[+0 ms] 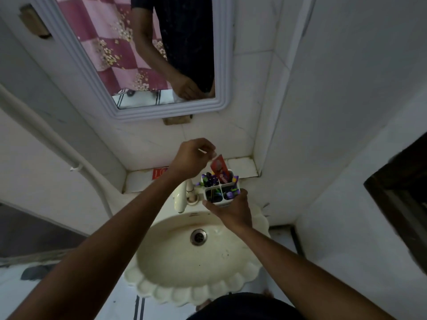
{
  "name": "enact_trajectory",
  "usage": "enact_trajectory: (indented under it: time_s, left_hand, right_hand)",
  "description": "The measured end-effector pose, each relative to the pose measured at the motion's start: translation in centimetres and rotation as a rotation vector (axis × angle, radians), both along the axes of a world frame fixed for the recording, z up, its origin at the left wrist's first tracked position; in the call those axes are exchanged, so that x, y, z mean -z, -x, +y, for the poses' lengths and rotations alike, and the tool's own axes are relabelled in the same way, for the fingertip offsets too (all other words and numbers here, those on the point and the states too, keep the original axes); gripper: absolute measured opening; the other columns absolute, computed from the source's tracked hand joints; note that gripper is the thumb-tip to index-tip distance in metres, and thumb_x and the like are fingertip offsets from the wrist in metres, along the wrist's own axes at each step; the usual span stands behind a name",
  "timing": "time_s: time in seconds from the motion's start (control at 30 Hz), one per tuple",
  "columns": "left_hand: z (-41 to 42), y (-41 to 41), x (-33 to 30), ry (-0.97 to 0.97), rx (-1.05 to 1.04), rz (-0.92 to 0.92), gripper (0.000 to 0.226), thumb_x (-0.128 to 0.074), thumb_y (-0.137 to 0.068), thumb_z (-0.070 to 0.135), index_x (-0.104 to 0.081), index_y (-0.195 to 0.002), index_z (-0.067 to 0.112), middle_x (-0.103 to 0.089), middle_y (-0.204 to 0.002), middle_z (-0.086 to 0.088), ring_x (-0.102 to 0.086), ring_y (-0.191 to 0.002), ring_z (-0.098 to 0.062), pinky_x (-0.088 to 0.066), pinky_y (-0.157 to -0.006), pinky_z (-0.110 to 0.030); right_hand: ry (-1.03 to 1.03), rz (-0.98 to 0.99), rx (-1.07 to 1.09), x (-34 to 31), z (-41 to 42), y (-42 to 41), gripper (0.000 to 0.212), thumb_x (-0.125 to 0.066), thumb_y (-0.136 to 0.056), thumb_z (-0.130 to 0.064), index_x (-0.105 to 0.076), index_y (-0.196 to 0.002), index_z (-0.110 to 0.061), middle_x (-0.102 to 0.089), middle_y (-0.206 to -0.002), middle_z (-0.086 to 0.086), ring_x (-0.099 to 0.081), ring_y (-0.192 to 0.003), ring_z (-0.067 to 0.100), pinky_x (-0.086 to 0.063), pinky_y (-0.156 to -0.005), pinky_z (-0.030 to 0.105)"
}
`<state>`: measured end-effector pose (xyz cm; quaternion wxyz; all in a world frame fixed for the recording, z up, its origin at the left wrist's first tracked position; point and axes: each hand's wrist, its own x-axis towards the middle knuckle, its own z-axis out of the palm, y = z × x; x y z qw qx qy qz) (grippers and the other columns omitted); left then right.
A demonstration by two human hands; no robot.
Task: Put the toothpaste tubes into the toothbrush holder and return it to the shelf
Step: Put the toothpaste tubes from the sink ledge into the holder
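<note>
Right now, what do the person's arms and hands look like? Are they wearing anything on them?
Both arms are bare from the bottom of the picture to the hands: no sleeves show, and no gloves. The left hand and the right hand show no watch, bracelet or ring that I can see. The picture is dim, so a tiny ring could be missed. A dark garment shows at the bottom edge.

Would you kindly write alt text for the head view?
Over a cream sink, the right hand holds a white toothbrush holder while the left hand lowers a red toothpaste tube into a rear compartment. A tiled shelf and mirror lie beyond.
</note>
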<state>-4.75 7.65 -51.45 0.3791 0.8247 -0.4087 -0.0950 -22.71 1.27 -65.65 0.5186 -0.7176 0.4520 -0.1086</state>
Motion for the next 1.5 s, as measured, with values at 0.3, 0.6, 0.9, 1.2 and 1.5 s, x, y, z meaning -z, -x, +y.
enact_trajectory:
  time_s: [0.3, 0.6, 0.9, 1.2, 1.5]
  left_hand:
    - [6.4, -5.1, 5.6, -0.072, -0.270, 0.113, 0.006, -0.079, -0.095, 0.021, -0.080, -0.099, 0.017, -0.074, -0.081, 0.008, -0.070, -0.066, -0.001, -0.049, -0.062, -0.010]
    - [9.9, -9.7, 13.2, -0.258, -0.313, 0.080, 0.016, -0.072, -0.098, 0.019, -0.080, -0.111, 0.016, -0.080, -0.110, -0.010, -0.074, -0.099, -0.032, -0.058, -0.090, -0.039]
    - [7.0, -14.5, 15.9, -0.722, -0.068, -0.221, 0.051, -0.062, -0.100, 0.025, -0.052, -0.150, 0.020, -0.059, -0.142, -0.009, -0.056, -0.125, -0.032, -0.045, -0.104, -0.046]
    - [8.7, -12.8, 16.0, -0.653, -0.165, -0.172, 0.040, -0.062, -0.099, 0.052, -0.055, -0.125, 0.023, -0.070, -0.111, -0.006, -0.067, -0.097, -0.029, -0.056, -0.088, -0.043]
    - [8.8, -7.6, 4.8, 0.057, -0.184, 0.565, 0.046, -0.070, -0.103, 0.026, -0.057, -0.146, 0.014, -0.071, -0.120, -0.012, -0.081, -0.082, -0.028, -0.065, -0.064, -0.038]
  right_hand:
    - [0.051, -0.024, 0.028, -0.4, 0.2, -0.4, 0.128, -0.096, -0.046, -0.088, -0.043, -0.148, -0.033, -0.068, -0.126, -0.014, -0.073, -0.117, 0.016, -0.066, -0.097, 0.047]
    - [-0.017, -0.079, 0.081, 0.1, 0.1, -1.6, 0.121, -0.108, -0.050, -0.067, -0.043, -0.146, -0.034, -0.072, -0.127, -0.019, -0.076, -0.112, 0.005, -0.067, -0.098, 0.041]
    - [-0.034, -0.069, 0.115, 0.6, 0.8, -2.5, 0.113, -0.112, -0.056, -0.052, -0.042, -0.142, -0.035, -0.071, -0.125, -0.019, -0.073, -0.102, -0.010, -0.060, -0.086, 0.016]
    - [-0.040, -0.081, 0.097, 0.8, 0.8, -2.0, 0.113, -0.111, -0.056, -0.055, -0.041, -0.142, -0.034, -0.072, -0.127, -0.017, -0.074, -0.109, -0.001, -0.060, -0.089, 0.023]
    - [-0.033, -0.124, 0.078, 0.7, 0.7, -1.3, 0.113, -0.110, -0.054, -0.059, -0.041, -0.140, -0.033, -0.071, -0.127, -0.017, -0.075, -0.112, 0.005, -0.064, -0.094, 0.032]
